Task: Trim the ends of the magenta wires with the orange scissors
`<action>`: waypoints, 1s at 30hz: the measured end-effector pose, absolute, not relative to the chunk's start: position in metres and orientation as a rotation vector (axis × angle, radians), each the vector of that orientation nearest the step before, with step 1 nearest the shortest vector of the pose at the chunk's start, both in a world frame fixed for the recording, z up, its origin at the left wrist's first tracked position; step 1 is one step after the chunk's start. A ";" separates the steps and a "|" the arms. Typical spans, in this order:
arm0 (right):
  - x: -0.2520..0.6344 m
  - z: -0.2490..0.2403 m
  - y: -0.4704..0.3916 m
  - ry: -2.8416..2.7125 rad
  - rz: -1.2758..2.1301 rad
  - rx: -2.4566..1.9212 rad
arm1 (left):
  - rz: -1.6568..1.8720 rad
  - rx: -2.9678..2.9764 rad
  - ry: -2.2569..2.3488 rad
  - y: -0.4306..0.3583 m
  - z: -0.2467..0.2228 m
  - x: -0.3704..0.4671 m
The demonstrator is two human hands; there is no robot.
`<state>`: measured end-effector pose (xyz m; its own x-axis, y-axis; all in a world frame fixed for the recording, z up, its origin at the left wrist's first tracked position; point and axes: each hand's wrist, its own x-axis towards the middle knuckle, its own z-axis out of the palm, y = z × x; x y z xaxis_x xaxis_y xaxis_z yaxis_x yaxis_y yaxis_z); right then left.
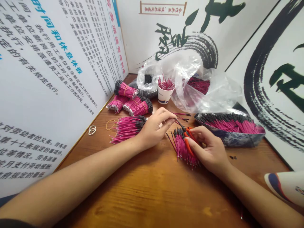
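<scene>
My left hand (158,128) is closed in a pinch, thumb against fingertips, on a thin dark wire end. Its tip meets the nose of red-handled pliers (189,145), and my right hand (210,148) is wrapped round their handles. Below the pliers lies a loose pile of magenta wires (181,150) with black-covered ends. To the left of my left hand, a flat stack of similar wires (127,128) rests on the table, partly hidden by the hand. A few loose wires (181,116) lie just behind my fingertips.
Tied wire bundles (139,106) sit at the back left. A paper cup (165,95) full of wires stands beside a bag of black pieces (148,80). Behind are a clear plastic bag (219,88) and a wire-filled tray (242,139). Another cup (285,188) lies at the right; printed panels enclose the table.
</scene>
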<state>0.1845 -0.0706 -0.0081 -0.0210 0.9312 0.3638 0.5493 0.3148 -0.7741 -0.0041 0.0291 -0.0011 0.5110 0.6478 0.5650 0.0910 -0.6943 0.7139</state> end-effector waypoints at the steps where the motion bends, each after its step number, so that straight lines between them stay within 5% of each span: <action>1: 0.184 -0.008 -0.071 -1.689 0.534 -1.350 | 1.159 2.131 0.609 0.029 -0.001 -0.004; 30: 0.184 -0.009 -0.070 -1.708 0.523 -1.372 | 1.113 2.081 0.608 0.029 0.001 -0.004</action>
